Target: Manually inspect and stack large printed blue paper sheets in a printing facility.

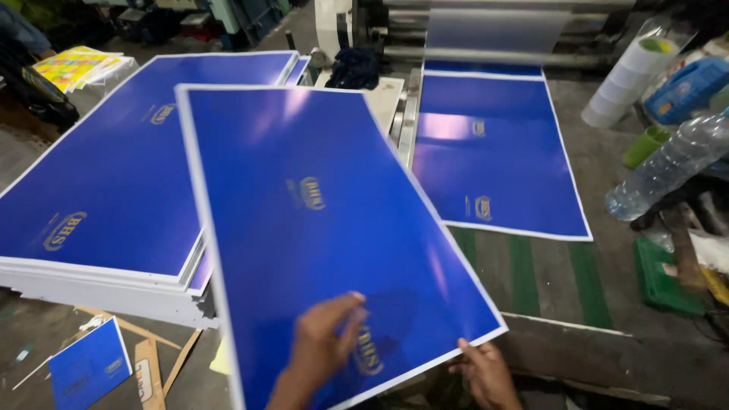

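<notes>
Left hand (323, 342) lies flat on top of the big blue glossy sheet (319, 228), fingers loosely spread and pressing near the sheet's near edge, just over a gold emblem. Right hand (486, 373) is at the sheet's near right corner, fingers curled under the white border w/ thumb at the edge, pinching it from below. Sheet is held up off the stack, tilted, its far edge reaching well away from both hands. To the left of the left hand, and beyond it: stack of blue sheets (114, 190) w/ same white borders, lying flat on a pale base. Beyond the right hand, another blue sheet (493, 152) lies on the machine's feed bed w/ green stripes (524, 277), running up to grey rollers (493, 30) at the far end. Far right of the right hand: clear plastic bottle (668, 163) on its side, white tape rolls (626, 80), a green cup (645, 144), blue box (687, 87). Below-left of the left hand, on the floor: small blue card (89, 364) plus wood scraps. Far left beyond the stack: pile of multicoloured printed sheets (76, 64). Dark cloth (353, 68) sits beyond the held sheet's far edge.
</notes>
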